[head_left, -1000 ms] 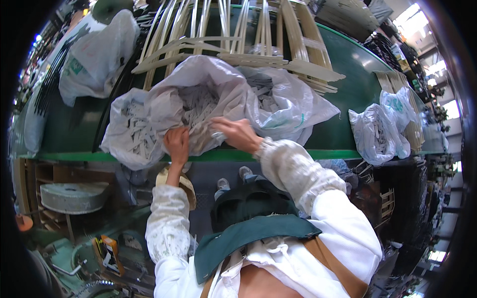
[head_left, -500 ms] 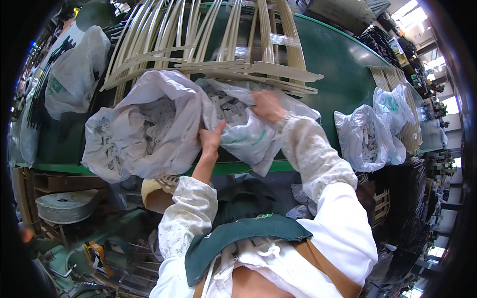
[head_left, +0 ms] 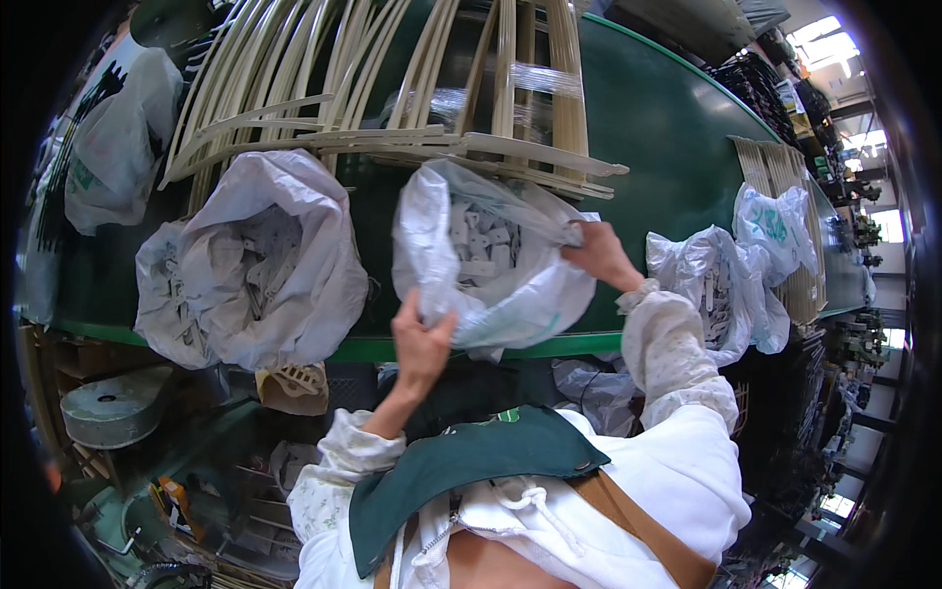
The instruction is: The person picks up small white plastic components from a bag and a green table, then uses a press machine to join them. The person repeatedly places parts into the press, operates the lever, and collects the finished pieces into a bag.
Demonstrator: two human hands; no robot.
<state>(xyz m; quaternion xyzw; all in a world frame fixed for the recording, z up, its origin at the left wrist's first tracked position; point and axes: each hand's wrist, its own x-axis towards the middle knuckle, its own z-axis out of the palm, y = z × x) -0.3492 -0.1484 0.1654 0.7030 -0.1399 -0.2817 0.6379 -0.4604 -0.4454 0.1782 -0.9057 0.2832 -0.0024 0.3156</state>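
Observation:
In front of me a white plastic bag (head_left: pixel 535 294) stands on the green table, its mouth spread wide. Small white plastic parts (head_left: pixel 483 240) lie inside it. My right hand (head_left: pixel 601 257) pinches the bag's rim on the right side. At the near left side, my left hand (head_left: pixel 422 344) is closed on the bag's edge, the thumb turned toward the right; its fingertips are partly hidden by the plastic. A second open white bag (head_left: pixel 329 285) with similar parts sits to the left, apart from my hands.
Long cream strips (head_left: pixel 324 69) lie in bundles across the back of the green table (head_left: pixel 648 108). More bags of parts (head_left: pixel 667 257) stand at the right, and another white bag (head_left: pixel 123 147) lies far left. Below the table edge stands a grey-green rounded machine housing (head_left: pixel 113 407).
The middle bag is pulled apart from the left bag and its mouth is opened wider. My right hand has moved right and nearer with the rim; my left hand has shifted nearer.

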